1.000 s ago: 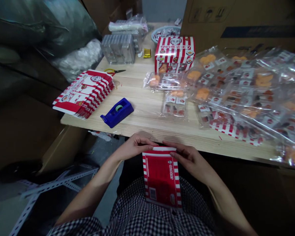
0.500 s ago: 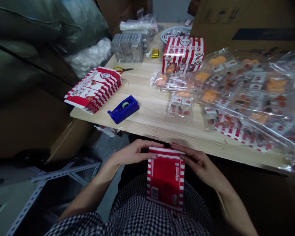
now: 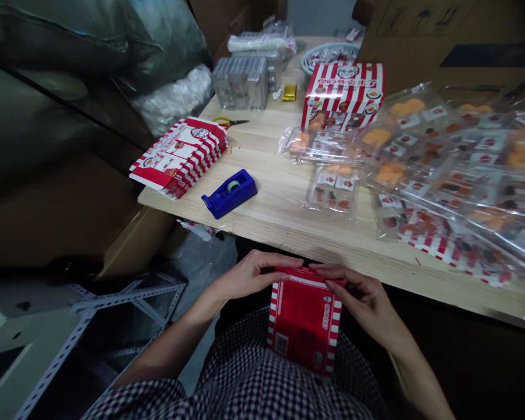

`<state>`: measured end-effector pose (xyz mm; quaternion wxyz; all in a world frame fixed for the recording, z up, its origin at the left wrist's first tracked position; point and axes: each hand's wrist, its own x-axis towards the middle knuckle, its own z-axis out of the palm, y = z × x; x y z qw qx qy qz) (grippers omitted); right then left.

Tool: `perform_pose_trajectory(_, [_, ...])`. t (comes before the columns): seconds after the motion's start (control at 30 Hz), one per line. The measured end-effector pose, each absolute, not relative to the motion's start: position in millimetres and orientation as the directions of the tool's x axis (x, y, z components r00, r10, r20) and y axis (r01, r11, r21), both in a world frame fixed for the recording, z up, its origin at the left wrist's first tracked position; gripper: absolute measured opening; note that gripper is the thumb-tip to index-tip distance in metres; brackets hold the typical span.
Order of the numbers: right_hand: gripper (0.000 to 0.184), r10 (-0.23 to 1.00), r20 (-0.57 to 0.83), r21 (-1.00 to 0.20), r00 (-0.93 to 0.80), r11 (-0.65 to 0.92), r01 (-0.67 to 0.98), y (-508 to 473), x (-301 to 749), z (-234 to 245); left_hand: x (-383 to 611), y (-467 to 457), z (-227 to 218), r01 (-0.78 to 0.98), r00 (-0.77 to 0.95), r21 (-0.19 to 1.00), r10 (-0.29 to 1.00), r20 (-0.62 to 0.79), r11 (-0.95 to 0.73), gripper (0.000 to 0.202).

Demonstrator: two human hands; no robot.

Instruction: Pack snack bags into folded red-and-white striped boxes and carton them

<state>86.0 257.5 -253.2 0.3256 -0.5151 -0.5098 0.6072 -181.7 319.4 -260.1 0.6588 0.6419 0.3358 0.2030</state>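
A red-and-white striped cardboard box (image 3: pixel 304 321) rests against my lap, its red printed face with a barcode toward me. My left hand (image 3: pixel 258 274) grips the upper left edge, thumb on the near face and fingers along the top. At the upper right corner my right hand (image 3: pixel 354 291) pinches the same top edge in a like way. The far side of the box is hidden. Beyond, on the wooden table (image 3: pixel 271 216), sit a blue tape dispenser (image 3: pixel 230 193) and a stack of flat striped boxes (image 3: pixel 179 154).
Clear plastic packs (image 3: pixel 437 157) with orange pieces and sachets cover the table's right side. A striped box (image 3: pixel 345 93) stands behind them, near a light blue basin (image 3: pixel 328 55). Scissors (image 3: pixel 230 122) and clear plastic cases (image 3: pixel 240 83) lie at the back. A metal frame (image 3: pixel 74 338) is at lower left.
The box's top edge has folded further over under my fingers, and both hands have closed in along it. The whole view has shifted slightly, moving the table things rightward.
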Motion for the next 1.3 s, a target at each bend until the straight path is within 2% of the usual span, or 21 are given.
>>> perform_pose_trajectory(0.13, [0.021, 0.915, -0.3, -0.954, -0.269, -0.282, 0.103, 260, 85, -251, -185, 317, -258, 0.131, 0.661, 0.965, 0.706, -0.256, 0.228, 0.037])
perform_pose_trajectory(0.27, [0.02, 0.926, -0.287, -0.956, -0.243, -0.263, 0.129, 258, 80, -248, -188, 312, -260, 0.143, 0.606, 0.98, 0.771, -0.197, 0.138, 0.027])
perform_pose_trajectory(0.4, [0.025, 0.954, -0.215, -0.968, -0.208, -0.18, 0.176, 255, 70, -254, -180, 304, -262, 0.145, 0.552, 0.982, 0.815, -0.179, 0.117, 0.026])
perform_pose_trajectory(0.5, [0.024, 0.955, -0.23, -0.964, -0.186, -0.197, 0.18, 254, 73, -265, -184, 309, -263, 0.166, 0.513, 0.982, 0.842, -0.168, 0.095, 0.028])
perform_pose_trajectory(0.53, [0.025, 0.953, -0.243, -0.961, -0.18, -0.211, 0.181, 254, 77, -269, -191, 316, -262, 0.181, 0.459, 0.981, 0.876, -0.147, 0.07, 0.03])
perform_pose_trajectory(0.6, [0.027, 0.944, -0.283, -0.951, -0.172, -0.253, 0.176, 253, 86, -276, -217, 339, -261, 0.24, 0.22, 0.971, 0.974, -0.061, 0.006, 0.035])
perform_pose_trajectory(0.67, [0.029, 0.929, -0.334, -0.938, -0.161, -0.31, 0.155, 253, 95, -281, -253, 368, -258, 0.335, -0.072, 0.942, 0.996, 0.042, -0.016, 0.04])
perform_pose_trajectory(0.7, [0.03, 0.919, -0.359, -0.93, -0.159, -0.339, 0.143, 253, 98, -282, -271, 383, -257, 0.386, -0.144, 0.923, 0.987, 0.065, -0.004, 0.042])
perform_pose_trajectory(0.83, [0.031, 0.893, -0.409, -0.912, -0.188, -0.393, 0.114, 254, 101, -282, -319, 423, -258, 0.445, 0.046, 0.893, 0.994, -0.102, 0.071, 0.046])
perform_pose_trajectory(0.93, [0.032, 0.899, -0.401, -0.915, -0.178, -0.386, 0.112, 256, 98, -284, -320, 424, -264, 0.446, 0.147, 0.894, 0.983, -0.107, 0.03, 0.056])
perform_pose_trajectory(1.0, [0.032, 0.902, -0.397, -0.917, -0.17, -0.38, 0.12, 257, 97, -286, -312, 415, -270, 0.473, 0.111, 0.881, 0.992, -0.052, -0.007, 0.054])
perform_pose_trajectory(1.07, [0.032, 0.904, -0.394, -0.918, -0.168, -0.377, 0.128, 258, 97, -287, -304, 407, -278, 0.481, 0.006, 0.876, 1.0, -0.03, 0.024, 0.044])
perform_pose_trajectory(1.17, [0.031, 0.912, -0.373, -0.925, -0.172, -0.352, 0.142, 261, 94, -285, -298, 405, -284, 0.418, -0.1, 0.899, 0.99, -0.095, 0.128, 0.041])
perform_pose_trajectory(1.3, [0.03, 0.924, -0.327, -0.942, -0.2, -0.3, 0.154, 263, 88, -278, -304, 421, -273, 0.294, -0.04, 0.931, 0.976, -0.212, 0.214, 0.042])
